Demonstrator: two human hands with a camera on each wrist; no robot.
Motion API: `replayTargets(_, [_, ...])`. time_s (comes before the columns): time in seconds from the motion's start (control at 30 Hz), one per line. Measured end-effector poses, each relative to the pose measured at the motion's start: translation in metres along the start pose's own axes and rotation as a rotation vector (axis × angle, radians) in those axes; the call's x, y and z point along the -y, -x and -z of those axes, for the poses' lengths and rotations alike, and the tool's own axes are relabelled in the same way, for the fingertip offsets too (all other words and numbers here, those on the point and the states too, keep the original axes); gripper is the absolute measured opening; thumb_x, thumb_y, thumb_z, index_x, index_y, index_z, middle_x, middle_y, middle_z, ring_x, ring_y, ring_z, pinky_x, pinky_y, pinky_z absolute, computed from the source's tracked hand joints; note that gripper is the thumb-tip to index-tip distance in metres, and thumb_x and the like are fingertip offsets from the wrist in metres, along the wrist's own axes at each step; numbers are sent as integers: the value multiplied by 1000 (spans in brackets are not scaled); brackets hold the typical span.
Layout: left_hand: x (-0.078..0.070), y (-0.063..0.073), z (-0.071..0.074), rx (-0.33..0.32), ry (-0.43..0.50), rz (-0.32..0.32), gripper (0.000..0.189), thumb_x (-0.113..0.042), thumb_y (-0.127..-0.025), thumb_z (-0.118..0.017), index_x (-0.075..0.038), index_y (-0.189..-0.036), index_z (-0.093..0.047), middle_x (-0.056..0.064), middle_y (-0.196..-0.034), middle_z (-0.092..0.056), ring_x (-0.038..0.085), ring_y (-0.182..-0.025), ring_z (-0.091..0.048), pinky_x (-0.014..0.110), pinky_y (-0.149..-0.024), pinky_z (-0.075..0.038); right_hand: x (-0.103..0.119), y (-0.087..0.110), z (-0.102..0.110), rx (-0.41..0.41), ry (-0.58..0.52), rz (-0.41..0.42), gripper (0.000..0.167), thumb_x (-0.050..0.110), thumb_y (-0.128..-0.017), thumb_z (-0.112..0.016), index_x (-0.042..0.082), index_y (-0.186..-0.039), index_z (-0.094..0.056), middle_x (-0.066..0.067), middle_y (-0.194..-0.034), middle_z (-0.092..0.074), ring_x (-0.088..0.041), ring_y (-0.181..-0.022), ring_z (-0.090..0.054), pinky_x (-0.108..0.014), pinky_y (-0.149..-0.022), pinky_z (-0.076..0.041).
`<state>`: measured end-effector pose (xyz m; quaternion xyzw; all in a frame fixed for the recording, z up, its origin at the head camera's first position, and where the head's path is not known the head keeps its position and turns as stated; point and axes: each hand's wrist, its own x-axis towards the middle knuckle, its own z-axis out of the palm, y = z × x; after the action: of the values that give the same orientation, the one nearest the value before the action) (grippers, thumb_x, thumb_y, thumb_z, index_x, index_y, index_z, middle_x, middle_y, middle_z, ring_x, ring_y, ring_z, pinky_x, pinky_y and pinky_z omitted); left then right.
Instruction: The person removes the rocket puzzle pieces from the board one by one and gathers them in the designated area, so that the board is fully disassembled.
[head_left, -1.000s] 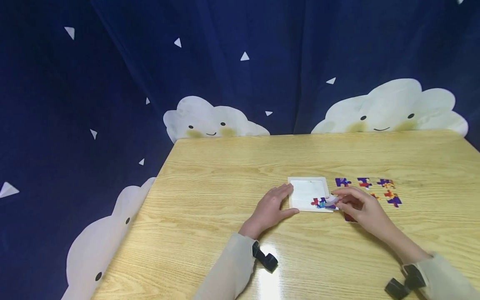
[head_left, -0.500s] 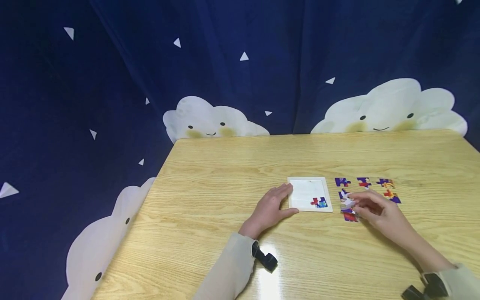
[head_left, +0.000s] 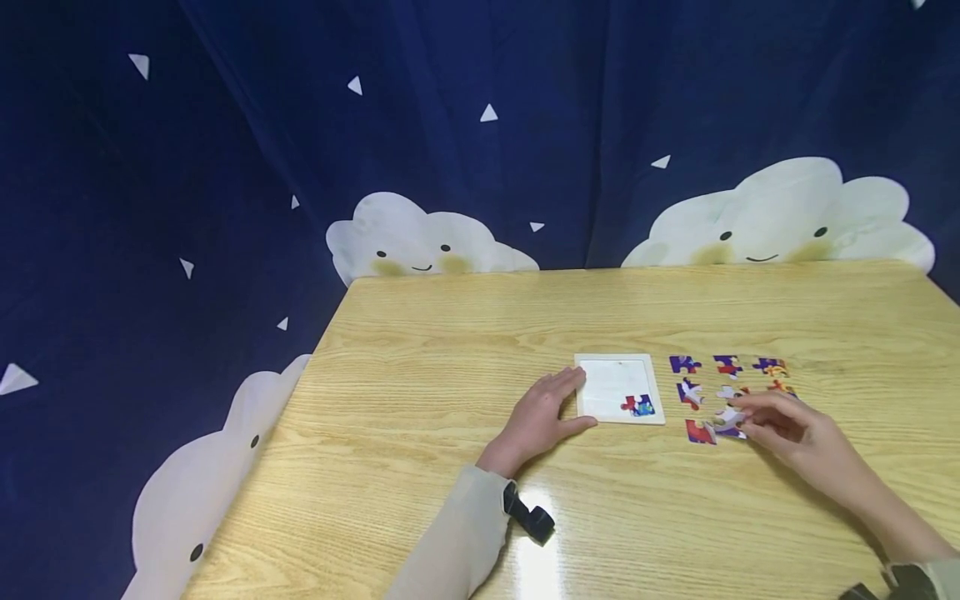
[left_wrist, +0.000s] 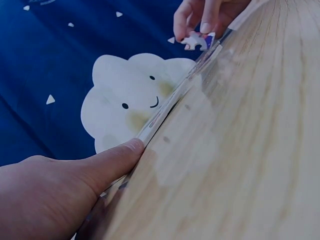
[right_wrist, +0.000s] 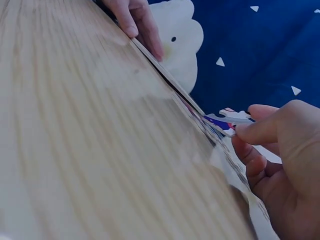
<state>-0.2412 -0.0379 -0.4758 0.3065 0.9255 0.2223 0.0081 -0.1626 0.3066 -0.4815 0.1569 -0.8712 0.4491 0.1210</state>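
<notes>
My right hand (head_left: 806, 437) pinches a jigsaw piece (head_left: 729, 418) between thumb and fingers, low over the loose pieces right of the puzzle tray. The right wrist view shows this piece (right_wrist: 225, 121) tilted, with a purple and white printed face. My left hand (head_left: 536, 418) rests at the left edge of the white puzzle tray (head_left: 619, 421), fingers on its side and thumb along the lower left corner. In the left wrist view, the left thumb (left_wrist: 117, 160) touches the tray's rim. A red and blue jigsaw piece (head_left: 640, 405) lies in the tray's lower right corner.
Several loose jigsaw pieces lie in rough rows right of the tray, among them a purple one (head_left: 684, 364), a red one (head_left: 701, 432) and an orange one (head_left: 772, 367). Wooden table (head_left: 420, 367) surrounds them; a dark blue curtain (head_left: 450, 150) hangs behind.
My right hand has carried the pinched piece rightward, from the tray's lower right corner to over the loose pieces. My left hand and the tray have stayed put.
</notes>
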Motion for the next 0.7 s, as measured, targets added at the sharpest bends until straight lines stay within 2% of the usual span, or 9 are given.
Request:
replayTargets(0.3, [0, 0, 0, 9, 11, 11, 74, -49, -91, -63, -13, -151, -37, 2, -158, -37, 15, -148, -33, 36, -126, -25, -12, 10, 14, -11, 45, -29, 34, -11, -87, -64, -2, -119, -63, 32, -113, -57, 17, -91, -57, 2, -75, -48])
replayTargets(0.7, [-1, 1, 1, 10, 7, 12, 74, -49, -92, -62, -13, -151, -37, 1, -158, -36, 14, -148, -32, 35, -126, -25, -14, 10, 17, 2, 39, 15, 36, -16, -84, -63, -3, -117, -63, 31, -113, -58, 15, -92, -58, 1, -76, -48])
